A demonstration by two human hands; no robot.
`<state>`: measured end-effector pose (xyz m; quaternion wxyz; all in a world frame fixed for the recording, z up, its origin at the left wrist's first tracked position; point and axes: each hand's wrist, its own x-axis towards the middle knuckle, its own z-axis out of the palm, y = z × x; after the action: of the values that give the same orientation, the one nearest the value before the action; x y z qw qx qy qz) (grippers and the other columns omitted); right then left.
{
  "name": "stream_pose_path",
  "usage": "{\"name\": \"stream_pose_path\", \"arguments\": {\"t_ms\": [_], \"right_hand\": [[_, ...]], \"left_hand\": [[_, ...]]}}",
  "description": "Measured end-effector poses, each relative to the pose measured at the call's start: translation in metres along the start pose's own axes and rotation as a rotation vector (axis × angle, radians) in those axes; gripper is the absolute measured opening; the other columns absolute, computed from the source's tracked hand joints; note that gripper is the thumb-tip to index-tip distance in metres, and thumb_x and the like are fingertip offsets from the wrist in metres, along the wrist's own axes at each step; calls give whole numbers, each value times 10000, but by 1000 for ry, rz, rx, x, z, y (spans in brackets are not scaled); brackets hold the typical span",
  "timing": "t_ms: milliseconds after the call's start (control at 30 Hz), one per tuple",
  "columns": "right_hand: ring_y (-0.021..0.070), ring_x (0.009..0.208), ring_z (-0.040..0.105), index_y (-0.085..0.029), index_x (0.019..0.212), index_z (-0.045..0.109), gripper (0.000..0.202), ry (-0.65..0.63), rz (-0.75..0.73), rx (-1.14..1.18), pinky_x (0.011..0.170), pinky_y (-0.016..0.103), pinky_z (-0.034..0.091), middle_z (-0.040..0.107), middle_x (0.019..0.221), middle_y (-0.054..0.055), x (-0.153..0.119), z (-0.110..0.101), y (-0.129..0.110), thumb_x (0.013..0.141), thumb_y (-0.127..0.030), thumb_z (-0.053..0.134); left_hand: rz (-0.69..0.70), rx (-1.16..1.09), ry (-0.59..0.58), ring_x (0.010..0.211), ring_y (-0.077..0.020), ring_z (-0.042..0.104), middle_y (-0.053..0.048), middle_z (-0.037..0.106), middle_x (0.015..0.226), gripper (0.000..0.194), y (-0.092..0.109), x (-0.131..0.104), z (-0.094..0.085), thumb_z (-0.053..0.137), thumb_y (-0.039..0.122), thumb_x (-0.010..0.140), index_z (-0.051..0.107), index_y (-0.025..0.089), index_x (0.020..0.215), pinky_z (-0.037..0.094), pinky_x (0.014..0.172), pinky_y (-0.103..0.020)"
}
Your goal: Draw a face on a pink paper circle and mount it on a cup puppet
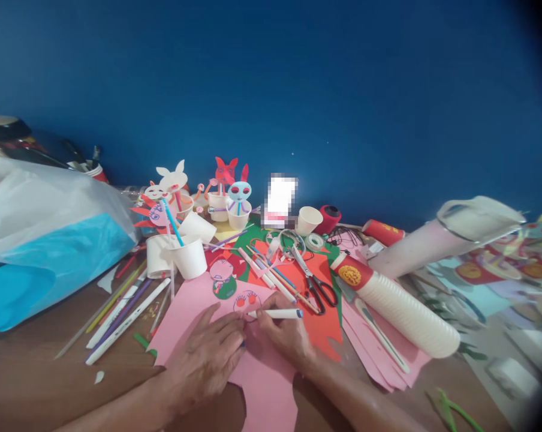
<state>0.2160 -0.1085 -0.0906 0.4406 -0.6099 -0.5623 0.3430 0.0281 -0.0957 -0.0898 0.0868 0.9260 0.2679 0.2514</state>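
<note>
Marker: white with a blue end, held over the pink paper in the middle of the desk.
Right grip: our fingers grasp the marker near its tip, which points at the drawn face; we cannot tell whether it touches.
Left grip: we lay it palm down on the same sheet; a small blue bit shows at its edge, and we cannot tell whether it is held.
Drawn face: two red eyes with dark lashes, between our hands.
Scissors: black-handled, beyond our right hand, lying over the orange paper.
Cup stack: white cups nested on their side, at our right, the end cup banded red with a gold emblem.
Loose pens: lying on the desk at our left.
Rabbit-eared figure: pale blue, in a white cup toward the back.
Plastic bag: white and blue, at our far left.
Wall: plain blue, behind everything.
</note>
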Motion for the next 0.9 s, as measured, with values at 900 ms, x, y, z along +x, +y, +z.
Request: {"name": "stream_pose_path", "arguments": {"t_ms": [900], "right_hand": [[116,489,540,-186,696,559,93,-21,0,18,453,201,399,602,556,-24,3,0,-2,788,-195,552]], "left_hand": [[43,26,92,1105,-157,587,-45,700,1027,255,-2,0,3,387,157,921,593,189,1067,140,1163,-380]]}}
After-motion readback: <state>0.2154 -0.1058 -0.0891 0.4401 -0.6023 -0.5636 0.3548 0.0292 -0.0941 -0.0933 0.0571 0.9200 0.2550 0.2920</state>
